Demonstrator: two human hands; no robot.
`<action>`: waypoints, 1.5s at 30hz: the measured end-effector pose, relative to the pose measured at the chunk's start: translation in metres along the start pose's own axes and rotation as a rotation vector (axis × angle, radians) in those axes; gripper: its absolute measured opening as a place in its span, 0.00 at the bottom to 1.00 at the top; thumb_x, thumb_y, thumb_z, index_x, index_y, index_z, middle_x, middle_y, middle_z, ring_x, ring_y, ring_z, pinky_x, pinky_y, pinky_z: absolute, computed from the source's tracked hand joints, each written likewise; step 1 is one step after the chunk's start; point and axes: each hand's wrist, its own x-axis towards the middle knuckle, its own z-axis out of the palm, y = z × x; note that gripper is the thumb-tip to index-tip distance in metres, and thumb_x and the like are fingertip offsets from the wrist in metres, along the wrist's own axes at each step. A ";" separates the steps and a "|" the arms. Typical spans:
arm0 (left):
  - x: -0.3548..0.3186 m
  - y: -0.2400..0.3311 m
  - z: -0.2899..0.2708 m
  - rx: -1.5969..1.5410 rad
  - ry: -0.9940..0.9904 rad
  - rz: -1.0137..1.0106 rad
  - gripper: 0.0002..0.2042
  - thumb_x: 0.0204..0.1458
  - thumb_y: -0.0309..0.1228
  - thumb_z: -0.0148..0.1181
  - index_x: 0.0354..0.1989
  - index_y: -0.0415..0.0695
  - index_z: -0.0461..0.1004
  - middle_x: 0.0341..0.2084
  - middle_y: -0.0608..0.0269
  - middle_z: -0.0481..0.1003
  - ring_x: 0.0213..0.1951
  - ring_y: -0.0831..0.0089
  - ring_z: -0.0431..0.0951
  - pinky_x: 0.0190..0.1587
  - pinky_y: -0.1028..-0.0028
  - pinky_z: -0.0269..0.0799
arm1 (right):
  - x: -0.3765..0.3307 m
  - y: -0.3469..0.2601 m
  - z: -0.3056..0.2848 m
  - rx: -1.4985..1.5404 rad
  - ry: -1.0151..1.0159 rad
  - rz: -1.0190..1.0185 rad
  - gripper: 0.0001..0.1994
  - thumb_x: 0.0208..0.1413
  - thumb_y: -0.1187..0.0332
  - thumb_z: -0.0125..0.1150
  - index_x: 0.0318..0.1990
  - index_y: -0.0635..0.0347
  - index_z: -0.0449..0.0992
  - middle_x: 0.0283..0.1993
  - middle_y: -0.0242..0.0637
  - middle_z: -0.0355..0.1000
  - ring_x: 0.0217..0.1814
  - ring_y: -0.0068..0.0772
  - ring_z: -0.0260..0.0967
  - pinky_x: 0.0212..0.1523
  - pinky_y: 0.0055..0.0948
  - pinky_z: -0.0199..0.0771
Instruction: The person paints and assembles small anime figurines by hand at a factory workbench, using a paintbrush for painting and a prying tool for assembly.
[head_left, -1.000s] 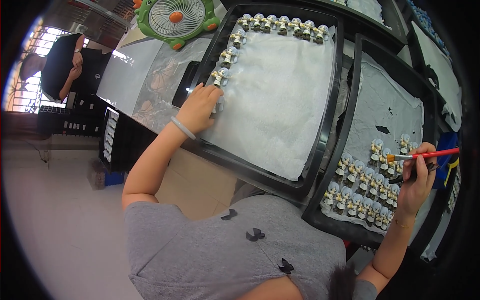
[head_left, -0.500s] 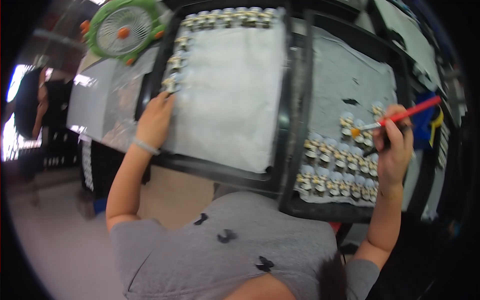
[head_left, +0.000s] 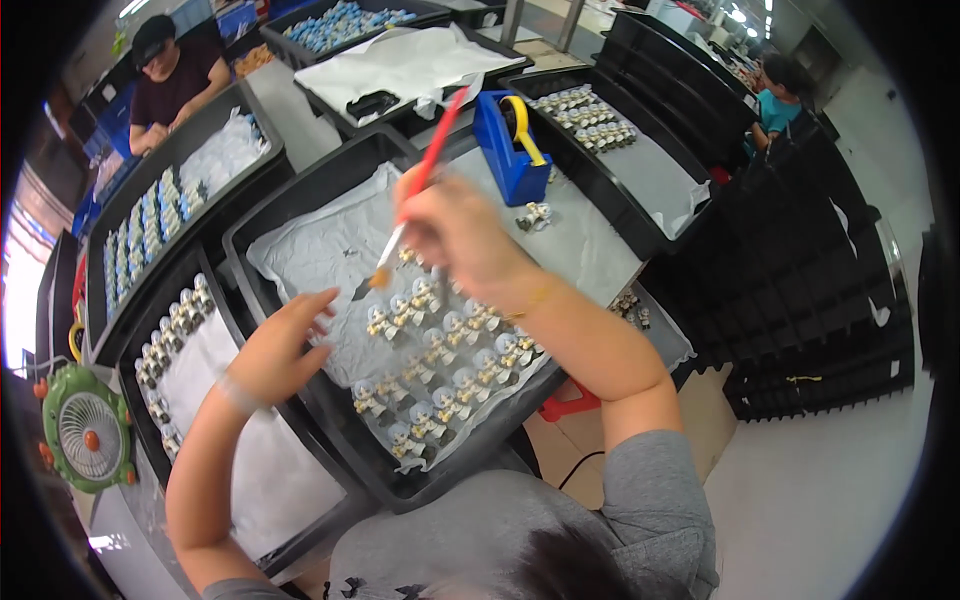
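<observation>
My right hand (head_left: pixel 455 228) grips a red-handled paintbrush (head_left: pixel 437 142), its orange bristles pointing down. A blurred dark, thin thing also shows below that hand; its kind I cannot make out. Under it, rows of small white-and-yellow figurines (head_left: pixel 437 348) with clear rounded tops stand in a paper-lined black tray (head_left: pixel 405 497). My left hand (head_left: pixel 278 350) hovers over this tray's left side, fingers apart, with nothing visible in it. At left, a second black tray (head_left: pixel 330 510) has similar figurines (head_left: pixel 165 335) along two edges of its white paper.
A blue tape dispenser (head_left: pixel 512 150) and a loose figurine (head_left: pixel 535 215) lie beyond my right hand. A green fan (head_left: pixel 90 430) stands far left. Other trays hold blue figurines (head_left: pixel 150 230) and white ones (head_left: pixel 590 118). Black trays (head_left: pixel 820 270) are stacked at right. Two people work farther back.
The view has swung to the right. My left hand has left the figurine at the left tray's edge and moved over to the middle tray. The paintbrush stays in my right hand.
</observation>
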 end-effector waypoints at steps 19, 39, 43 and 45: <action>0.067 -0.080 0.057 -0.155 -0.281 -0.534 0.21 0.47 0.36 0.57 0.45 0.37 0.59 0.23 0.58 0.71 0.21 0.71 0.75 0.24 0.75 0.73 | 0.014 0.080 -0.009 -0.145 -0.138 -0.018 0.02 0.48 0.71 0.49 0.28 0.58 0.66 0.21 0.27 0.63 0.20 0.15 0.61 0.18 0.15 0.56; -0.136 -0.001 0.037 -1.290 0.495 -0.283 0.46 0.25 0.24 0.65 0.60 0.44 0.48 0.53 0.51 0.60 0.37 0.67 0.71 0.40 0.72 0.67 | -0.012 0.059 0.056 -0.109 -0.373 0.226 0.03 0.50 0.70 0.52 0.32 0.57 0.67 0.22 0.32 0.68 0.18 0.13 0.58 0.18 0.14 0.55; -0.129 0.005 0.030 -1.202 0.484 -0.252 0.45 0.28 0.23 0.63 0.60 0.49 0.44 0.54 0.51 0.58 0.45 0.63 0.71 0.51 0.66 0.64 | -0.011 0.063 0.063 -0.212 -0.309 0.071 0.06 0.51 0.68 0.51 0.36 0.55 0.68 0.22 0.31 0.69 0.17 0.11 0.56 0.17 0.14 0.53; -0.126 0.002 0.030 -1.182 0.444 -0.087 0.44 0.29 0.20 0.61 0.60 0.49 0.44 0.52 0.53 0.58 0.44 0.64 0.70 0.50 0.65 0.64 | -0.015 0.067 0.060 -0.298 -0.262 0.020 0.06 0.52 0.69 0.49 0.36 0.60 0.67 0.21 0.32 0.68 0.16 0.11 0.53 0.16 0.13 0.50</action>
